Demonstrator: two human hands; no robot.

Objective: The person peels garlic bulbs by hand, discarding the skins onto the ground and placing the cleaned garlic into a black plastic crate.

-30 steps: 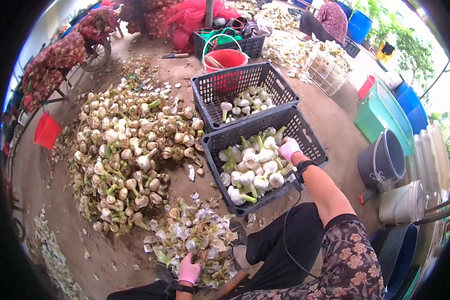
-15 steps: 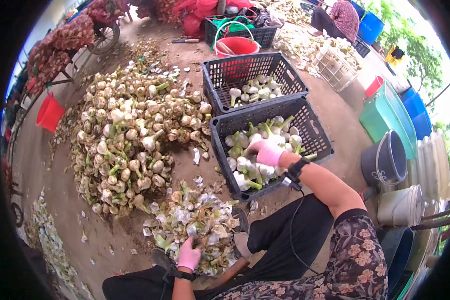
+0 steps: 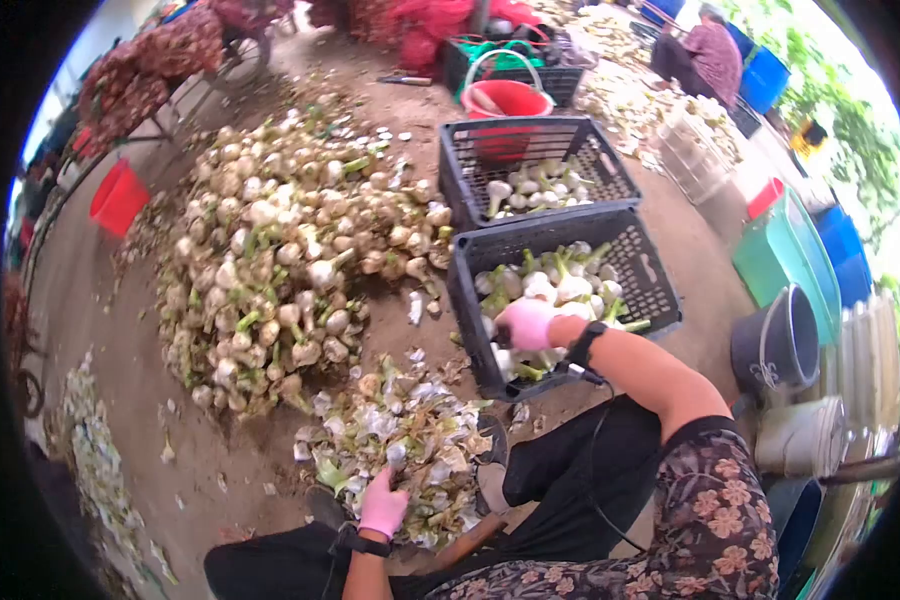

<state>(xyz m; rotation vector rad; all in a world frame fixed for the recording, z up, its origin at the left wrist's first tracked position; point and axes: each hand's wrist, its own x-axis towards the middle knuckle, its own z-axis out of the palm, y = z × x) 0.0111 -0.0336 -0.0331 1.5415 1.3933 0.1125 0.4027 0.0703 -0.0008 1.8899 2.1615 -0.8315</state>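
Observation:
My right hand, in a pink glove with dark fingertips, is low over the near black crate. Its fingers curl down among white garlic bulbs with trimmed green stems; what they hold, if anything, is hidden. My left hand, also pink-gloved, is closed above a heap of peeled garlic skins and leaves. A small greyish-white piece shows at its fingertips, too blurred to name. Left of the crates lies a large pile of untrimmed garlic with dirty roots and stalks.
A second black crate with garlic stands behind the near one, and beyond it a red bucket. To the right are a dark bucket, a white bucket and a green tub. Another person sits far back right.
The view has shifted, so the scene sits further right in the frame. My right hand has moved toward the crate's near left side. My left hand stays over the skins.

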